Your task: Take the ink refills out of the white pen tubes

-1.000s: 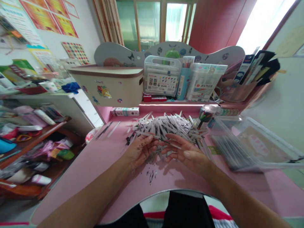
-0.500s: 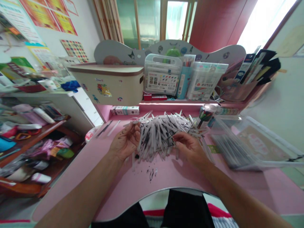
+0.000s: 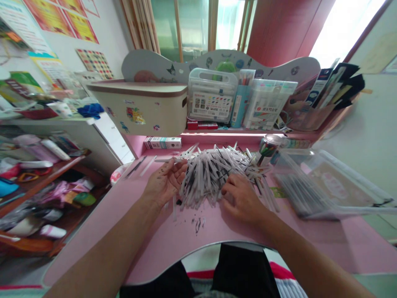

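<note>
A big heap of white pens (image 3: pixel 214 171) with black tips lies on the pink desk (image 3: pixel 130 215). My left hand (image 3: pixel 166 184) rests at the heap's left side, palm turned inward, fingers curled against the pens and spotted with ink. My right hand (image 3: pixel 242 198) lies palm down at the heap's near right edge, its fingers bent over the pens. Whether either hand actually grips pens is hidden. Small black caps (image 3: pixel 198 223) lie scattered on the desk just in front of the heap.
A clear plastic tray (image 3: pixel 328 186) holding pens stands to the right. A can (image 3: pixel 266 150) stands behind the heap. Marker cases (image 3: pixel 212 97), a cream box (image 3: pixel 145 109) and books line the back shelf. A cluttered wooden shelf (image 3: pixel 40 178) stands on the left.
Both hands moved apart from the middle to the two sides of the heap. The right hand has turned palm down onto the pens. The pens now lie gathered between the hands.
</note>
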{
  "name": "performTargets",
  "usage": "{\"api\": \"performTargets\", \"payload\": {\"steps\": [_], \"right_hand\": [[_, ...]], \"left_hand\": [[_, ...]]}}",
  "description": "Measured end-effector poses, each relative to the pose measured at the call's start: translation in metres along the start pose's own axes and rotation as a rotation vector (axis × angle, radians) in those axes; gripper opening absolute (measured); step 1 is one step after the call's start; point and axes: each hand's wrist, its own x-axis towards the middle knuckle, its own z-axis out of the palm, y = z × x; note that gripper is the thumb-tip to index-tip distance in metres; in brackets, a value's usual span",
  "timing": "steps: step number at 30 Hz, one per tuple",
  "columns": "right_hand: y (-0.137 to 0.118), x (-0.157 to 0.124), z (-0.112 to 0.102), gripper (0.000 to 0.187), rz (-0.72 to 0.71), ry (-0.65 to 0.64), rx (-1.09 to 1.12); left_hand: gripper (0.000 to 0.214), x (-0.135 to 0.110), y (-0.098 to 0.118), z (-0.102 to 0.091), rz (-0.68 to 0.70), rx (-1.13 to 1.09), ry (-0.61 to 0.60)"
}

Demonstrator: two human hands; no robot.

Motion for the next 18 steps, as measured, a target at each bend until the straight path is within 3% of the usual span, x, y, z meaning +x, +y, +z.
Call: {"api": "performTargets", "payload": {"steps": [4, 7, 18], "right_hand": [[-0.008, 0.0, 0.003, 0.006, -0.02, -0.111, -0.14], [-0.008, 0.001, 0.003, 0.007, -0.032, -0.122, -0.182], [-0.002, -0.001, 0.001, 0.012, -0.052, 0.129, -0.095]], "left_hand": [[0.037, -0.001, -0.002, -0.002, -0.001, 0.064, -0.035], [0.035, -0.002, -0.004, -0.002, 0.006, 0.075, -0.069], [0.032, 0.001, 0.006, 0.001, 0.076, 0.015, 0.094]]}}
